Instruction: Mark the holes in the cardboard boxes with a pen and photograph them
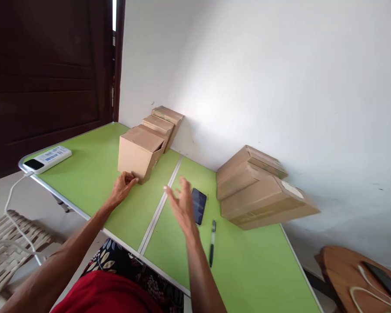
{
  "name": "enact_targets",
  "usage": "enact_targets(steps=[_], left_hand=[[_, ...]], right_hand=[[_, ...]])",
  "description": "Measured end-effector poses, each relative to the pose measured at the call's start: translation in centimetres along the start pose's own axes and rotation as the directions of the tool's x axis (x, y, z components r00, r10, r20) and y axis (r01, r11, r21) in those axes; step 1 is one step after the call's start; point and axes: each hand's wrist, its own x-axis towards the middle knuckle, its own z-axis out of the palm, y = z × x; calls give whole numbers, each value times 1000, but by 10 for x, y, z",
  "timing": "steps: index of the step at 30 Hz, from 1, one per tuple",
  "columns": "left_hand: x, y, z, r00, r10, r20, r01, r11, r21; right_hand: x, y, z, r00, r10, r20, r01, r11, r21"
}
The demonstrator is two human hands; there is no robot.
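A closed cardboard box (139,152) stands on the green table (94,174), first in a row of three boxes leaning back to the wall. My left hand (122,187) rests at the box's near bottom corner, fingers curled against it. Held above the table to the right of the centre seam, my right hand (182,204) is open, fingers spread, holding nothing. Just right of that hand lies a dark phone (198,205), and a black pen (212,242) lies nearer to me.
A stack of flat cardboard boxes (257,191) sits by the white wall on the right. A white power bank (47,159) with a cable lies at the table's left corner. A wooden stool (358,274) with cables stands at lower right, a woven chair at lower left.
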Motion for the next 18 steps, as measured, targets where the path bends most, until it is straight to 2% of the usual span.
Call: enact_targets(steps=[2, 3, 4, 5, 6, 7, 8, 11, 14, 16, 18], left_hand=[[-17, 4, 4, 998, 37, 54, -36, 999, -27], [-26, 8, 10, 995, 54, 84, -51, 998, -43], [-35, 14, 18, 991, 71, 117, -63, 996, -64], [-43, 22, 28, 984, 88, 154, -75, 993, -88], [-51, 32, 40, 975, 105, 197, -84, 990, -116], [-59, 43, 53, 960, 125, 249, -90, 985, -146], [-67, 55, 67, 941, 146, 306, -94, 980, -177], [-89, 92, 112, 841, 209, 498, -82, 961, -265], [-108, 123, 157, 715, 207, 668, 12, 952, -307], [-116, 136, 188, 628, 147, 764, 137, 946, -295], [-122, 144, 217, 528, 51, 848, 302, 922, -244]], right_hand=[[-1, -1, -60, 979, -85, -186, 61, 989, -132], [4, 0, -92, 940, -160, -301, 89, 967, -237], [12, 1, -124, 862, -314, -399, 95, 871, -481], [21, 4, -153, 820, -373, -434, 85, 830, -551], [31, 8, -179, 801, -405, -441, 72, 796, -600], [39, 12, -200, 793, -438, -422, 22, 714, -700], [44, 17, -215, 797, -436, -417, -13, 679, -734], [40, 27, -235, 814, -431, -388, -57, 606, -793], [8, 28, -234, 806, -480, -347, 9, 596, -803], [-20, 25, -235, 763, -496, -414, 45, 680, -732], [-44, 25, -241, 723, -401, -563, 22, 828, -561]])
